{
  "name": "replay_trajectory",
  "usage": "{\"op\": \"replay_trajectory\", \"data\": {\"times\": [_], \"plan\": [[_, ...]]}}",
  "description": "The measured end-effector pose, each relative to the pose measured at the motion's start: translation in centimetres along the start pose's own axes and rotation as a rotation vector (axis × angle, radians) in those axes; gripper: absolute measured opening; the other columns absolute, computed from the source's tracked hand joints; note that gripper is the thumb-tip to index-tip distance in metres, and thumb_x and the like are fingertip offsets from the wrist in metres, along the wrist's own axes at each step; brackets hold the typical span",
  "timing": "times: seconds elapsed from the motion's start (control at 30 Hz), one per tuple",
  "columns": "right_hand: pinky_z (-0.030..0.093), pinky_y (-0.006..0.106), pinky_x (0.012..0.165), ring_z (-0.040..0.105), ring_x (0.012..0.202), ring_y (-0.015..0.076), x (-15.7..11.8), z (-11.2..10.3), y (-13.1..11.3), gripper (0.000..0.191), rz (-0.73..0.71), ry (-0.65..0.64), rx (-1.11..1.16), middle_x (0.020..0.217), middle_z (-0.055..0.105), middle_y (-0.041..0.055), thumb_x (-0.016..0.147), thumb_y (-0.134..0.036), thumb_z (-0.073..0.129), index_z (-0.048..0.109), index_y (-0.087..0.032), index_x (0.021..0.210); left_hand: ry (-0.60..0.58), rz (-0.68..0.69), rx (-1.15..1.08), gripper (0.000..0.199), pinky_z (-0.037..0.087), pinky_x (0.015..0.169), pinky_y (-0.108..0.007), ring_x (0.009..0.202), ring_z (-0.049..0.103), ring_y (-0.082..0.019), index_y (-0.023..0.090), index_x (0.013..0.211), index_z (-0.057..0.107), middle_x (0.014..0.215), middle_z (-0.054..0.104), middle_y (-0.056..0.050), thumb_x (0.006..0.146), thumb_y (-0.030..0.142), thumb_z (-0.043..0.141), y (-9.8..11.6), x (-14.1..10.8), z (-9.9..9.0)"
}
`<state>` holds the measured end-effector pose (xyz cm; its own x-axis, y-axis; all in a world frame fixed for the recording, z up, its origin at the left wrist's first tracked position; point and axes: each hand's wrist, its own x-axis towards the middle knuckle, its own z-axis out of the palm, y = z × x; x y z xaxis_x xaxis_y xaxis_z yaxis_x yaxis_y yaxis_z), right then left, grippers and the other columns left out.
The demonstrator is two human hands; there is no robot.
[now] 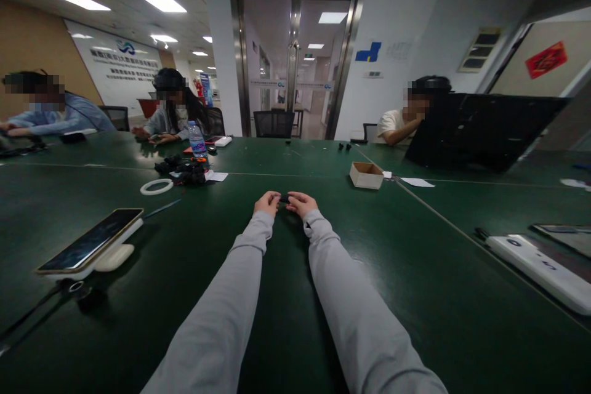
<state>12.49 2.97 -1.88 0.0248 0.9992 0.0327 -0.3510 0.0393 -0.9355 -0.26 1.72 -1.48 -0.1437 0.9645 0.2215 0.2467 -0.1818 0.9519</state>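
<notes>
Green table [392, 271] is filling most of the lower pic. Phone [95, 240] is lying mid-left, open cardboard box [366, 176] is sitting right of center. Both hands, L hand [266, 204] & R hand [301, 203], are pinching a small dark thing [284, 199] btwn them at frame ctr, fingertips clamped on its ends, tbh can't tell what it is.

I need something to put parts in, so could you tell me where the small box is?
It sits on the green table, right of the hands, beside a white paper.
</notes>
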Motion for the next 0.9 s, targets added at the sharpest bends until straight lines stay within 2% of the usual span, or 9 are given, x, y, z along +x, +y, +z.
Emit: {"op": "replay_trajectory", "data": {"times": [0.17,0.37,0.67,0.9], "plan": [[0.055,0.022,0.053,0.061,0.051,0.0097,0.0,-0.3,0.0,0.023,-0.021,-0.053,0.013,0.057,0.059,-0.002,0.058,-0.008,0.068,0.063,-0.015,0.079,0.012,-0.011,-0.007,0.017,0.046,0.048,-0.018,0.055,0.054,-0.008,0.015,0.086,0.06,0.067,0.06,-0.002,0.074,0.02,0.05,0.0,0.0,0.0],[0.056,0.024,0.057,0.062,0.057,0.0109,0.0,-0.6,0.1,0.029,-0.022,-0.08,0.018,0.069,0.062,0.0,0.054,-0.006,0.069,0.063,-0.016,0.08,0.026,-0.026,0.06,0.018,0.045,0.05,-0.02,0.047,0.051,-0.008,0.015,0.078,0.06,0.061,0.059,-0.001,0.074,0.029,0.05,-0.2,0.1,-0.2],[0.055,0.028,0.062,0.063,0.061,0.0123,0.2,-0.9,0.4,0.034,-0.056,-0.126,-0.002,0.077,0.064,0.0017,0.051,-0.008,0.071,0.064,-0.017,0.083,0.008,-0.066,0.189,0.028,0.041,0.049,-0.021,0.043,0.05,-0.008,0.017,0.065,0.055,0.056,0.058,0.0,0.074,0.041,0.046,1.2,-0.6,-0.8],[0.055,0.031,0.066,0.064,0.066,0.0139,-0.1,-0.9,0.2,0.035,-0.064,-0.158,-0.011,0.083,0.064,0.003,0.051,-0.013,0.072,0.064,-0.018,0.085,0.002,-0.044,0.276,0.04,0.04,0.051,-0.022,0.045,0.05,-0.01,0.017,0.061,0.058,0.053,0.058,-0.002,0.075,0.05,0.039,0.0,0.4,-0.7]]}}
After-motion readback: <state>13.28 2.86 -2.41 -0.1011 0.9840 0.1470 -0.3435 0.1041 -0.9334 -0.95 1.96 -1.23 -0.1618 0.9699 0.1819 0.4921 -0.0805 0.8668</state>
